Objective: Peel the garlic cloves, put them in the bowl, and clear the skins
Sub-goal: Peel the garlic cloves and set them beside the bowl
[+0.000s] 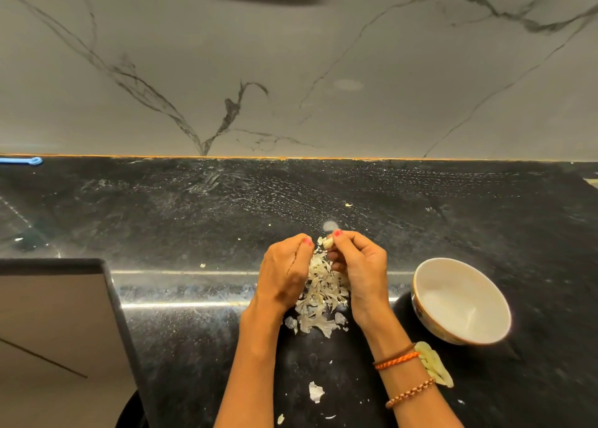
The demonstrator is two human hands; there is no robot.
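One garlic clove (pixel 328 242) is pinched in the fingertips of the right hand (pixel 360 266), above the heap of skins (pixel 318 293) on the dark surface (pixel 194 207). The left hand (pixel 284 272) is curled just beside it; what it grips cannot be told. The skin should be torn away in small pulls, then the clove dropped into the empty bowl (pixel 461 301) at right.

It was a home kitchen: a polished black stone bench (pixel 453 217) ran along a grey, dark-veined marble backsplash (pixel 291 71), and on it lay a heap of garlic skins (pixel 320 295) beside a white bowl (pixel 461 301), with peeled cloves (pixel 433 364) nearby.
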